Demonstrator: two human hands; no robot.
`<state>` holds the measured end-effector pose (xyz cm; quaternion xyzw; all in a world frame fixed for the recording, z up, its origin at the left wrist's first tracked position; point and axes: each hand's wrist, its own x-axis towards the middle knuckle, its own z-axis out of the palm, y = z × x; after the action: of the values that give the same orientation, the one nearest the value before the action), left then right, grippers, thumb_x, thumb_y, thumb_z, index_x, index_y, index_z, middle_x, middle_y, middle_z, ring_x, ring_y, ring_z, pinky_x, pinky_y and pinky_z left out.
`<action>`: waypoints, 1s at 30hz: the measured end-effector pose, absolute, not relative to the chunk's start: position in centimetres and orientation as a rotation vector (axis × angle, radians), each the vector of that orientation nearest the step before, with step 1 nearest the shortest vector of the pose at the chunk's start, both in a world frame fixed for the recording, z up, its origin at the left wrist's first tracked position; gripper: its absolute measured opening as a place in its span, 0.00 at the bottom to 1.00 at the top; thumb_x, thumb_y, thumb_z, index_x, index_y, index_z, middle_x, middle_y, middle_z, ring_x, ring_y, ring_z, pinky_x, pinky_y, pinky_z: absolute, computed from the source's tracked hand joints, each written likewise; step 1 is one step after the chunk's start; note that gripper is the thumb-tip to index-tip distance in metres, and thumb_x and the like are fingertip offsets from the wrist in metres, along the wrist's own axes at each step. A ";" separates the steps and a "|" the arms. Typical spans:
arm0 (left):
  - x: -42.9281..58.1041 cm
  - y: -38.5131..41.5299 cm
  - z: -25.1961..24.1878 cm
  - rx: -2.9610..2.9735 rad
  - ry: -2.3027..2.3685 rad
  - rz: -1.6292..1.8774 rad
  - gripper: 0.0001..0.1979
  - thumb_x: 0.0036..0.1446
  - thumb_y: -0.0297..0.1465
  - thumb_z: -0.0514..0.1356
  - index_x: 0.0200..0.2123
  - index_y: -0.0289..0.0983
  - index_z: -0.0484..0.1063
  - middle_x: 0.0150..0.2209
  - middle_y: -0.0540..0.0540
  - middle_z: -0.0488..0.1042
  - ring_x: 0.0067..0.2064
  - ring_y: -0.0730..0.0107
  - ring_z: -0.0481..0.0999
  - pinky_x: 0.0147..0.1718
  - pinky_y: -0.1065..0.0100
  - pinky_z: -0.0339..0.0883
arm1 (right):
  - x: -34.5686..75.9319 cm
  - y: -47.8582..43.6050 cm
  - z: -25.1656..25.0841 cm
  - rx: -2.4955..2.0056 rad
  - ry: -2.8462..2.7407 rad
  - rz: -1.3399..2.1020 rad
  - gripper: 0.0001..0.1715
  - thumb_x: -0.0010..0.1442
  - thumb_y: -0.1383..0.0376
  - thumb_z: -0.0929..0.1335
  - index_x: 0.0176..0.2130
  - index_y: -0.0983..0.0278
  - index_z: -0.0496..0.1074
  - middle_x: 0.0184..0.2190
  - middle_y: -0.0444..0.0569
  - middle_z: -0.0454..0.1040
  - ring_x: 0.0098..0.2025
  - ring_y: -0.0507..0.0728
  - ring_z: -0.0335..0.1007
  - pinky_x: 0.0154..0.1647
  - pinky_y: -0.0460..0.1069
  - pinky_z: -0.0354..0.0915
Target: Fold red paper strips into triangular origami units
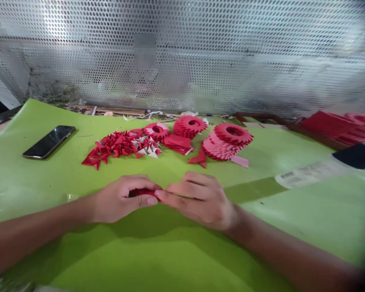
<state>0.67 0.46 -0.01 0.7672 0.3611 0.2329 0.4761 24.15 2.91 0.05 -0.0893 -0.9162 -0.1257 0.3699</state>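
Note:
My left hand (124, 198) is closed around a small piece of red paper (144, 191), pinched between thumb and fingers. From the other side, my right hand (200, 200) has its fingertips pressed on the right end of the same paper. Most of the paper is hidden by the fingers, so its folds cannot be made out. Just beyond the hands lie a heap of folded red paper triangles (118, 145), some white-and-red ones (147, 146) and a stack of red paper slips (178, 142). A tall pink-and-red ring of folded paper (222, 144) stands behind my right hand.
A smartphone (50, 141) lies at the left on the green tabletop (158, 251). Two smaller paper rings, one red (188, 125), one pink-and-red (156, 130), sit at the back. A clear bottle-like object with a black end (357, 156) and more red paper (337, 125) are at the right.

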 end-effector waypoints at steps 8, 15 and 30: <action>1.0 -0.4 -0.2 1.893 0.954 0.570 0.13 0.68 0.39 0.57 0.40 0.37 0.76 0.35 0.49 0.73 0.36 0.70 0.71 0.34 0.71 0.64 | 24.4 3.1 -0.2 -0.158 -2.372 -0.309 0.11 0.62 0.73 0.72 0.46 0.65 0.77 0.35 0.43 0.80 0.27 0.49 0.64 0.27 0.46 0.62; 0.5 -0.2 -0.6 1.774 1.114 0.649 0.23 0.69 0.47 0.51 0.61 0.44 0.66 0.53 0.43 0.74 0.50 0.59 0.74 0.44 0.62 0.71 | 24.9 4.5 0.3 -0.376 -2.323 -0.180 0.06 0.67 0.67 0.68 0.41 0.63 0.77 0.31 0.44 0.81 0.30 0.50 0.73 0.29 0.45 0.68; -0.7 2.0 -0.7 2.643 1.314 0.348 0.18 0.69 0.37 0.51 0.51 0.34 0.75 0.52 0.37 0.73 0.52 0.51 0.72 0.53 0.44 0.65 | 28.0 8.4 0.9 -1.169 -2.396 -0.415 0.15 0.63 0.58 0.68 0.46 0.64 0.76 0.44 0.57 0.76 0.45 0.66 0.73 0.46 0.64 0.70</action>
<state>-0.70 1.98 -0.73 0.8861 0.4405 0.1167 0.0849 27.97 8.42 0.94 -0.4227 -0.8663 -0.1499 0.2199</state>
